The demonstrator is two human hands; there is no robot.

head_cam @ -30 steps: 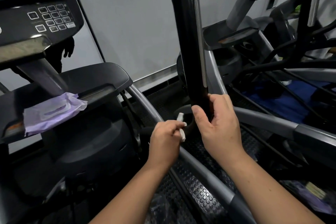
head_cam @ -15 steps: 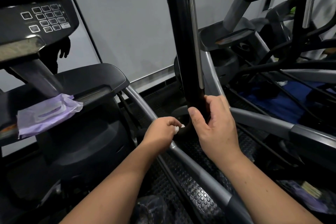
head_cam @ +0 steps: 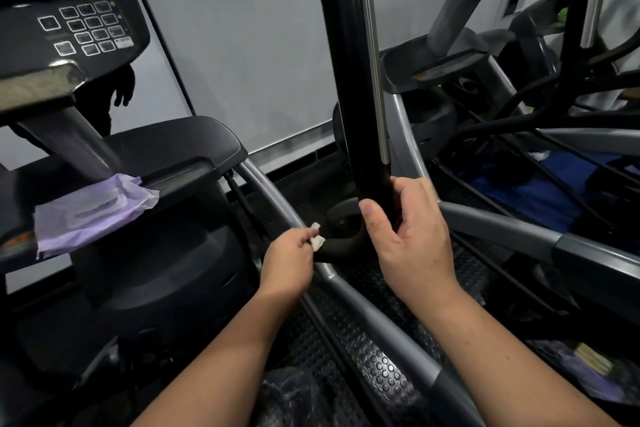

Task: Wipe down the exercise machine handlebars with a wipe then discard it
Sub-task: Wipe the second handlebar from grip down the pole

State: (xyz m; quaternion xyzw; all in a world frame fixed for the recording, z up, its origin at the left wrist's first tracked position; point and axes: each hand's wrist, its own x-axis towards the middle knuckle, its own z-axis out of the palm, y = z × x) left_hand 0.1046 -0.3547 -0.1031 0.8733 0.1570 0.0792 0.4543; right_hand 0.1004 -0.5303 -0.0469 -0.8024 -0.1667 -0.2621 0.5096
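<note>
A tall black handlebar (head_cam: 349, 73) of the exercise machine rises through the middle of the view, with a silver strip down its right side. My right hand (head_cam: 408, 236) grips its lower end, thumb on the front. From that end a curved black bar (head_cam: 337, 245) bends down to the left. My left hand (head_cam: 289, 258) pinches a small crumpled white wipe (head_cam: 316, 240) against the left tip of that curve.
A purple wipes pack (head_cam: 90, 215) lies on the black console tray (head_cam: 180, 142) at left, under the keypad panel (head_cam: 83, 28). Grey frame rails (head_cam: 381, 322) cross the studded floor mat. A black plastic bag (head_cam: 294, 395) sits at bottom centre. More machines crowd the right.
My left hand with the wipe has slid down and to the left along the curved bar. My right hand keeps its grip on the handlebar's lower end.
</note>
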